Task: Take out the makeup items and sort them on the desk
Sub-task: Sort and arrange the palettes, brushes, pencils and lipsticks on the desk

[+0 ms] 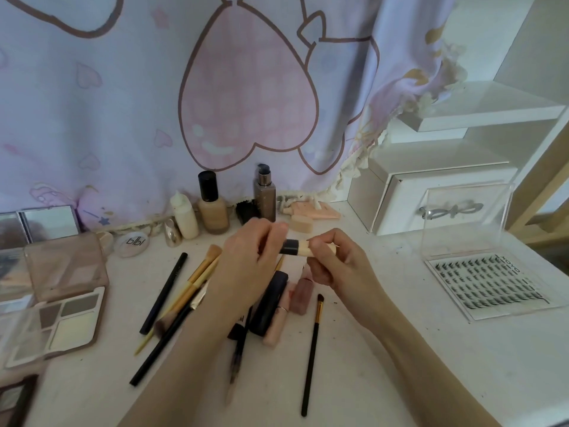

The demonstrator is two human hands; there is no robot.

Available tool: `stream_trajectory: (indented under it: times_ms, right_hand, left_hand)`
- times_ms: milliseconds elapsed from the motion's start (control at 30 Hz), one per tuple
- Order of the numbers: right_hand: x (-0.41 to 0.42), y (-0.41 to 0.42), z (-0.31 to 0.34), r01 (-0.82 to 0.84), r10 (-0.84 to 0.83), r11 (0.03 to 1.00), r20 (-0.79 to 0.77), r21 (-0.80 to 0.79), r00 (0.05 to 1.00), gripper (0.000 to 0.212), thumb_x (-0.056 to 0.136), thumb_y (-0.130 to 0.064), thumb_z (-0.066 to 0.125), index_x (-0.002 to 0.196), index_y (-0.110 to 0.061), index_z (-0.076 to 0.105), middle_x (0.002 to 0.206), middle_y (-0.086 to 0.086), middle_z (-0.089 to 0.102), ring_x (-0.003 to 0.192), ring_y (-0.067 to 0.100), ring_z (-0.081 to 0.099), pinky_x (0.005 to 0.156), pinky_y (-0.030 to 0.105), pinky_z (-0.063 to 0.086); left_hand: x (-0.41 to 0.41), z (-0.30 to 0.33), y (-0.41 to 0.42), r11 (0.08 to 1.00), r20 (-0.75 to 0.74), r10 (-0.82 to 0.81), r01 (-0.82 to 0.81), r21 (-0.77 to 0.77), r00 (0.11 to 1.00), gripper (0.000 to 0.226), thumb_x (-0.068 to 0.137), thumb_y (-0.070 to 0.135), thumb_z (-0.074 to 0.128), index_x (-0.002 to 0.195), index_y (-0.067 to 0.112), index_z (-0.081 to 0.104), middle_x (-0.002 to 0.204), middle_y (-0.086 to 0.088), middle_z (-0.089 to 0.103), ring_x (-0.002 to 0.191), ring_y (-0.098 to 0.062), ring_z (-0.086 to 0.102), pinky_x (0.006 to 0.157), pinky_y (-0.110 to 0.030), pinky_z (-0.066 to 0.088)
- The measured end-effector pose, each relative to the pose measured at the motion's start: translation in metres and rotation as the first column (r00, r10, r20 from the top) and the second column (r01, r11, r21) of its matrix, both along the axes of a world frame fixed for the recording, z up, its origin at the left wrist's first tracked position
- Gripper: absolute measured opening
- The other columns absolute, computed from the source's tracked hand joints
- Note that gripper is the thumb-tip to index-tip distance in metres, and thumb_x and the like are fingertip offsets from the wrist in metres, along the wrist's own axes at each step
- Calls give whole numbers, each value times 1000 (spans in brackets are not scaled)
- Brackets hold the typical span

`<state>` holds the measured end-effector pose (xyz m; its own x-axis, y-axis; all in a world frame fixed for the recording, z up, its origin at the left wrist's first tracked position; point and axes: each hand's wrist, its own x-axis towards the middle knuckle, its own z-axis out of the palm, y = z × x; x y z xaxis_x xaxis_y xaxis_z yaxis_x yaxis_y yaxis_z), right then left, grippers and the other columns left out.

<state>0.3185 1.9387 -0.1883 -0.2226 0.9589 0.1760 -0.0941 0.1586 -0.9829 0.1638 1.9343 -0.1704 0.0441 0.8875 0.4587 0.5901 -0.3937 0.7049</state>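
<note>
Held item: a short cream-bodied stick with a dark navy cap, horizontal, raised above the white tabletop between both hands.
Left hand: fingers curled round the navy cap end, pinching it from above.
Right hand: fingers and thumb curled round the cream body end; a thin pale tip shows past the fingers.
Step in hand (judged): the stick is being capped, uncapped or inspected before it is placed; which of these cannot be told.
Sorted groups below: long black and gold-handled brushes and pencils lie fanned to the left; a dark navy tube and pink lip tubes lie directly under the hands; a slim black brush with a gold ferrule lies just right of them.
Back row: a tan foundation bottle with a black cap and a taupe pump bottle stand upright against the curtain.
Sides: open eyeshadow palettes at left; a clear lash case at right.
Doing it well (judged): keep the two grips aligned along the stick's axis, seat the cap fully, then lay it among the short tubes, parallel to them, without nudging the brushes.
</note>
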Motion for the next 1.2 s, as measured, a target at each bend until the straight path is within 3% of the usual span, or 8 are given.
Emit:
stream_trajectory:
  times_ms: [200, 367, 600, 700, 833, 967, 1067, 1200]
  right_hand:
    - [8, 6, 0, -94, 43, 977, -253, -192, 967, 28, 87, -32, 52, 71, -10, 47, 53, 4, 29, 50, 16, 19, 47, 25, 20]
    - [5, 5, -3, -97, 78, 987, -153, -124, 985, 20, 82, -30, 54, 82, -10, 54, 53, 2, 43, 50, 14, 32, 50, 23, 30]
    - [10, 6, 0, -78, 34, 966, -180, -246, 983, 23, 91, -28, 52, 78, -8, 54, 53, 5, 48, 45, 13, 35, 46, 22, 27]
    - [9, 5, 0, -127, 91, 963, -154, -239, 984, 20, 89, -27, 52, 83, -8, 54, 55, 4, 53, 48, 13, 38, 49, 24, 29]
    - [8, 5, 1, -137, 102, 963, -158, -234, 982, 11, 94, -17, 48, 90, -9, 55, 59, 4, 55, 52, 14, 41, 49, 20, 36]
    - [11, 6, 1, -149, 105, 958, -185, -245, 977, 19, 93, -21, 47, 95, -6, 58, 54, 2, 48, 47, 11, 36, 46, 20, 29]
    - [11, 6, 2, -183, 151, 961, -163, -208, 975, 30, 85, -27, 52, 103, -4, 61, 58, 2, 52, 52, 12, 39, 49, 19, 32]
    - [12, 5, 1, -200, 184, 959, -94, -202, 978, 35, 80, -23, 58, 111, -6, 60, 71, 6, 63, 64, 16, 47, 55, 20, 39]
  left_hand:
    - [4, -2, -1, 976, -128, -214, 218, 13, 968, 22, 85, 16, 60, 98, 30, 50, 94, 13, 52, 84, 0, 52, 73, -13, 43]
    - [-1, -2, 0, 996, -34, -37, 34, -85, 999, 12, 79, 50, 40, 81, 41, 46, 70, 10, 58, 68, 2, 53, 60, -12, 44]
    - [-5, -1, 0, 977, -74, -215, 214, -23, 974, 33, 85, 12, 62, 97, 39, 47, 89, 17, 49, 74, 4, 50, 66, -9, 42]
    - [-3, -2, -1, 994, -100, -105, 107, 17, 989, 8, 93, 21, 47, 93, 28, 49, 72, 11, 52, 69, 4, 50, 62, -6, 39]
    - [-6, -2, 1, 988, -56, -135, 130, -87, 989, 22, 84, 42, 45, 106, 39, 43, 88, 14, 55, 72, 6, 51, 61, -8, 43]
    - [-7, -2, 1, 963, -37, -259, 255, -87, 965, 29, 84, 19, 61, 106, 34, 48, 95, 18, 53, 80, 1, 53, 69, -16, 46]
    - [-7, -2, 1, 987, -46, -136, 131, -96, 990, 4, 87, 37, 49, 90, 38, 51, 76, 12, 58, 69, 0, 53, 61, -14, 43]
    - [-8, 1, 2, 991, -40, 29, -34, -126, 999, 57, 70, 71, 29, 72, 24, 60, 56, 7, 54, 48, -4, 47, 49, -15, 39]
